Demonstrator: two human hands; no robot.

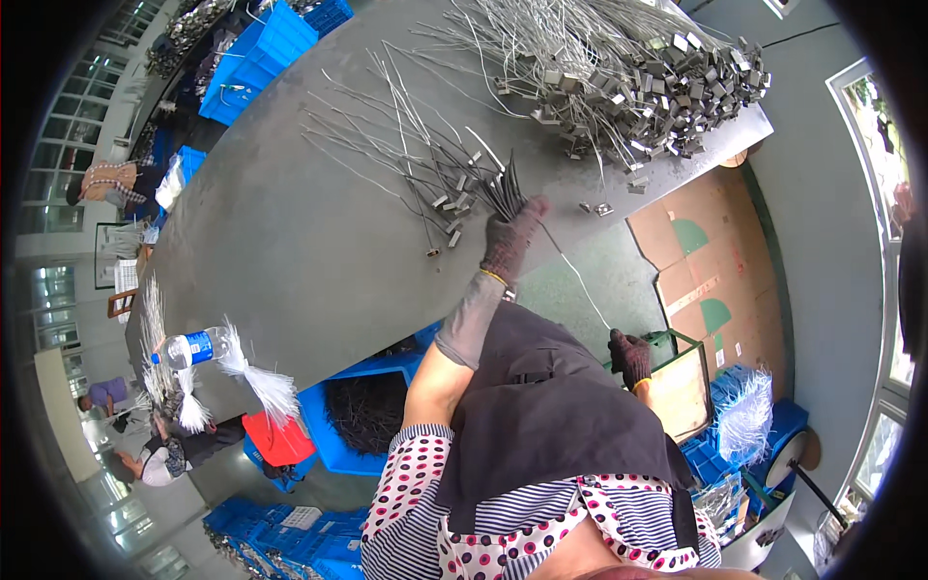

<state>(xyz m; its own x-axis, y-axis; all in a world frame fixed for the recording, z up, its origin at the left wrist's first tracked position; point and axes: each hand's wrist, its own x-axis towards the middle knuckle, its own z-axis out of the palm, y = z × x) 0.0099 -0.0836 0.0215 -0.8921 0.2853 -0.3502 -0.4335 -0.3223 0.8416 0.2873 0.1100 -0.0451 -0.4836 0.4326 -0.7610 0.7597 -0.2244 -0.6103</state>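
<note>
Black cloth apron (570, 406), lower ctr., over a dotted & striped shirt (411, 483); R hand (630, 356), dark knit glove, just R of ctr., fingers curled in, seemingly pinching the lower end of one pale wire (583, 282), tho exact fingertip contact is too small to tell; that wire slants up & L to the L hand (515, 232), also gloved, nr ctr., closed round a bunch of dark-sleeved wires (505, 191); thin grey tails & small metal clips (454, 203) of the bunch fan out toward upper L, over the grey tabletop (271, 251); blue bin (319, 430) w/ dark strands inside, lower L of ctr., below the tabletop edge; green-edged tan panel (681, 391) just beside the R hand, w/ a clear-wrapped pale bundle (744, 416) farther R; big heap of wires w/ metal clips (657, 97) at upper R, on the tabletop's far end; flattened cardboard (710, 261) beyond that edge, R side; clear bottle w/ blue label (188, 349) at far L, next to tied white strands (261, 385); blue crates (256, 63), upper L; co-worker in a checked top (111, 184), far L; windows (72, 126) behind.
</note>
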